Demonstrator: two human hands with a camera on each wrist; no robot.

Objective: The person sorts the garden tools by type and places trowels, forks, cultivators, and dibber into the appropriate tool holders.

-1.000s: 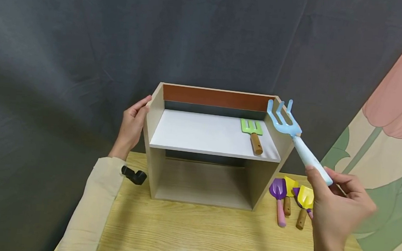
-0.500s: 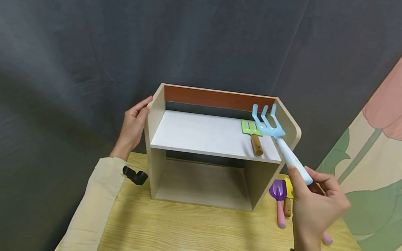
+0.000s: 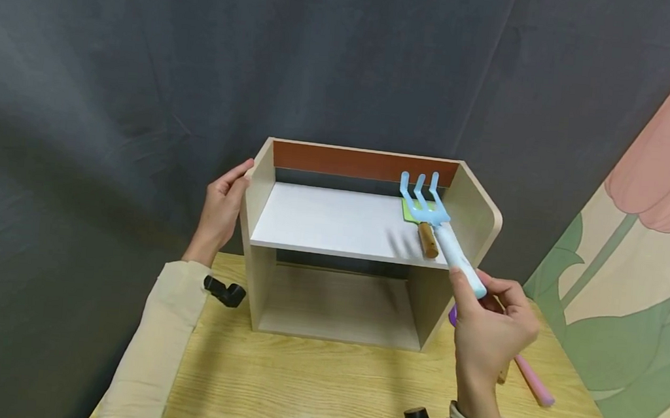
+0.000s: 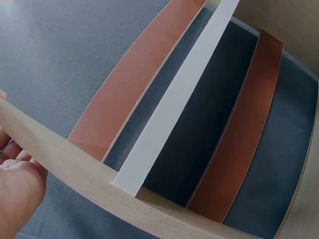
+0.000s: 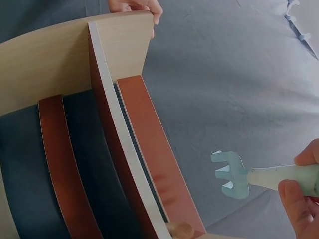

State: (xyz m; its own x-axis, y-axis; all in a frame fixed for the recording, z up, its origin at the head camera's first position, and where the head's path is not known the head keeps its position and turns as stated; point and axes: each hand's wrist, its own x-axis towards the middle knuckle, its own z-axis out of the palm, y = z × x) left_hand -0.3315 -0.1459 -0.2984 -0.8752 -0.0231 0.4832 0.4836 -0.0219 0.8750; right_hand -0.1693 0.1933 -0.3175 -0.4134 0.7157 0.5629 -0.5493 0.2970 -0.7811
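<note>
My right hand point(image 3: 493, 336) pinches the end of a light blue hand rake point(image 3: 452, 251) between thumb and fingers. Its bent prongs point up and away, over a green toy rake point(image 3: 428, 240) with a wooden handle on the white upper board. The right wrist view shows the blue hand rake apart from the board, held in the air. My left hand point(image 3: 220, 213) holds the left side panel of the small wooden shelf point(image 3: 251, 281) near its upper back corner. In the left wrist view, fingers lie behind that panel; part of the hand is cut off.
Right of the shelf, a purple scoop point(image 3: 452, 315) is mostly hidden behind the right hand. A pink handle point(image 3: 534, 381) lies on the wooden table point(image 3: 321, 378). A dark curtain point(image 3: 347, 59) hangs close behind, and a tulip-patterned panel point(image 3: 632, 258) stands at right.
My right hand has carried the blue hand rake leftward, from beyond the right side panel to over the green rake. It now covers most of the scoops on the table. My left hand keeps its place.
</note>
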